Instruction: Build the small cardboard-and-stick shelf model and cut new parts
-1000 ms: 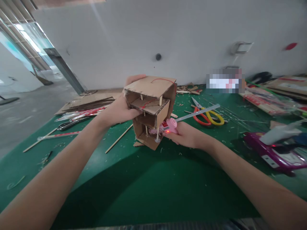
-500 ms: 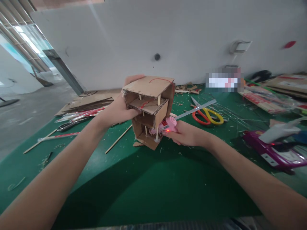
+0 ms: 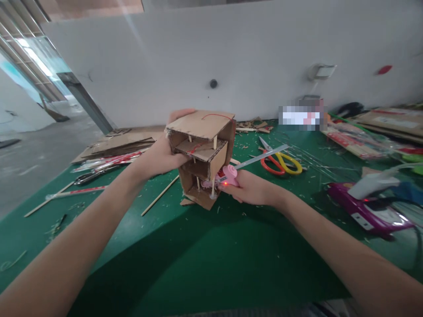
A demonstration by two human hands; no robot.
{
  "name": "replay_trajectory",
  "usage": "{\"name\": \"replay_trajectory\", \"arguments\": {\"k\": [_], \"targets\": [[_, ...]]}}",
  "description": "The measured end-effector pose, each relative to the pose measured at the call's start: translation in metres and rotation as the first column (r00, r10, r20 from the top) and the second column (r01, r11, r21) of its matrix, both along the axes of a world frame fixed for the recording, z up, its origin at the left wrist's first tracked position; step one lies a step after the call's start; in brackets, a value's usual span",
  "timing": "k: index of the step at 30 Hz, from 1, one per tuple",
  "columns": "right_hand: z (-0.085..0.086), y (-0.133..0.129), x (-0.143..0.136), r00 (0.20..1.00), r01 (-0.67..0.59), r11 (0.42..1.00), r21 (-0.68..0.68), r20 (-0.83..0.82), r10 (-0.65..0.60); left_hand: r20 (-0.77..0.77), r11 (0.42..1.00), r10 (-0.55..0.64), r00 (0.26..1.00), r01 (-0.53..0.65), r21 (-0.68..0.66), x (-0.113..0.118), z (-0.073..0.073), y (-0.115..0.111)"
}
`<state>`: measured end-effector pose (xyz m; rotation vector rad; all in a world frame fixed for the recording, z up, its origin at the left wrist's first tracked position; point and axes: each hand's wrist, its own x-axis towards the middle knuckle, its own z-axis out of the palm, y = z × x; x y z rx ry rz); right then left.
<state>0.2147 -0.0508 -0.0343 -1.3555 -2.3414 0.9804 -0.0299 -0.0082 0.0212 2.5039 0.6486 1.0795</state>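
Observation:
A tiered cardboard model (image 3: 201, 123) with thin wooden sticks between its levels stands tilted over the green table. My left hand (image 3: 161, 154) is closed on its left side, thumb in front and fingers behind the upper levels. A red wire runs across the top sheet. My right hand (image 3: 246, 187) grips a pink hot glue gun (image 3: 230, 175) with a lit red light. A translucent glue stick (image 3: 262, 156) sticks out of the gun's back. The gun's front end is at the lowest level, beside a stick; its tip is partly hidden.
Scissors (image 3: 280, 163) with red and yellow handles lie behind my right hand. A purple power strip (image 3: 370, 211) with a white plug sits at right. Cardboard sheets (image 3: 122, 143) and a loose wooden stick (image 3: 160, 195) lie at left. A white wall (image 3: 185, 57) rises behind the table (image 3: 211, 264).
The view has shifted slightly, so everything appears a little further left and lower. Both hands keep their holds, and the glue gun stays at the model's lowest level.

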Motion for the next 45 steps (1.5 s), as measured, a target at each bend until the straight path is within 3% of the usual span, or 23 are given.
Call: {"name": "replay_trajectory", "arguments": {"k": [13,21,31,38,45], "targets": [[0.002,0.001,0.002,0.999,-0.028,1.0,0.008,0.017,0.027,0.013,1.0,-0.007,1.0,0.007,0.019,0.003,0.003,-0.002],[-0.011,-0.002,0.007,0.999,-0.018,0.995,0.096,-0.042,0.022,0.038,1.0,0.006,0.999,-0.006,-0.001,0.004,0.004,-0.004],[-0.013,-0.002,0.013,0.988,0.091,0.979,0.183,-0.137,-0.066,0.106,0.996,0.077,0.991,-0.073,-0.042,-0.001,-0.005,0.007],[-0.016,0.003,0.019,0.971,0.148,0.984,0.1,-0.204,-0.125,0.114,0.993,0.117,0.987,-0.119,0.012,-0.003,-0.008,0.013],[-0.005,0.012,0.047,0.964,0.251,0.961,0.119,-0.118,-0.237,0.188,0.979,0.188,0.964,-0.199,0.045,-0.008,-0.01,0.025]]}}
